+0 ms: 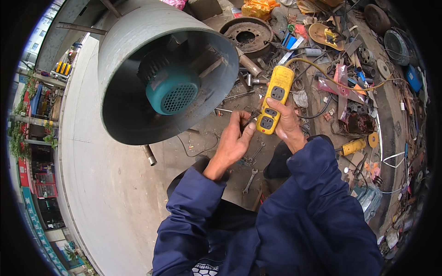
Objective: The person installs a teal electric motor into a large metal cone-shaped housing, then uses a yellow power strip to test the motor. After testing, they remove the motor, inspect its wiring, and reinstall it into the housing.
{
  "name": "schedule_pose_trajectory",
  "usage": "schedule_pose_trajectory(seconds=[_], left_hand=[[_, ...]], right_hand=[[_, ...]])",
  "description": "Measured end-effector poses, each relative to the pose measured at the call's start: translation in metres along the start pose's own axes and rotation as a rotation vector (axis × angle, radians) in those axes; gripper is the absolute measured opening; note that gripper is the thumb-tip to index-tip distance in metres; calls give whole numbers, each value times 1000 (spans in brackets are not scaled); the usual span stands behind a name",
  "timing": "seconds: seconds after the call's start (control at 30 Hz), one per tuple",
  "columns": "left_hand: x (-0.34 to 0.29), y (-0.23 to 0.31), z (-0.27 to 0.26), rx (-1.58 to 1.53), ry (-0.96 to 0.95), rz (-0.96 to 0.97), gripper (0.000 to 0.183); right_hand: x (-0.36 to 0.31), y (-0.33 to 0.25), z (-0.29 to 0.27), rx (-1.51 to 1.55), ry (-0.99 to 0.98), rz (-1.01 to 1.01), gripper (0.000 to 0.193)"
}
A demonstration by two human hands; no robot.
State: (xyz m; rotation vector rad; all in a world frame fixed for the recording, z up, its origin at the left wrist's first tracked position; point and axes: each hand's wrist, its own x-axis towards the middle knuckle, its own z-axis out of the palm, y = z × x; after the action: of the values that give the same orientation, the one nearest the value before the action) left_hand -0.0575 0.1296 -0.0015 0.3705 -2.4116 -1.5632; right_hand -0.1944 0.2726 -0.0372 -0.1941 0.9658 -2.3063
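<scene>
My right hand grips a yellow power strip by its lower right side, the thumb lying across its face near the sockets. A yellowish cord runs from the strip's top end off to the right. In my left hand a dark plug is pinched between thumb and fingers. It is at the strip's left edge; whether its prongs touch a socket I cannot tell. Ahead and to the left lies a big grey metal fan housing, with a green electric motor inside.
Two wrenches, one a spanner, lie on the ground between my feet. A rusty wheel rim sits beyond the housing. Tools and scrap crowd the right side, including a yellow angle grinder. A thin black wire trails below the housing.
</scene>
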Motion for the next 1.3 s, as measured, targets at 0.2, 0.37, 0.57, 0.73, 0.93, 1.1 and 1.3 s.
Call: schedule_pose_trajectory(seconds=[0.2,0.37,0.57,0.73,0.93,1.1,1.3], left_hand=[[6,6,17,159,-11,31,16],[11,3,22,266,84,154,16],[13,4,18,366,111,178,14],[13,5,15,479,54,134,20],[15,5,12,527,-1,76,26],[19,5,9,518,9,73,24],[25,9,5,431,-33,41,26]], right_hand=[[3,13,-9,72,156,80,50],[3,17,-14,15,112,-6,57],[2,24,-10,-78,102,-52,58],[2,35,-13,-128,128,-55,56],[1,38,-16,-162,127,-89,54],[1,41,-19,-229,147,-136,55],[2,45,-25,-334,149,-151,56]])
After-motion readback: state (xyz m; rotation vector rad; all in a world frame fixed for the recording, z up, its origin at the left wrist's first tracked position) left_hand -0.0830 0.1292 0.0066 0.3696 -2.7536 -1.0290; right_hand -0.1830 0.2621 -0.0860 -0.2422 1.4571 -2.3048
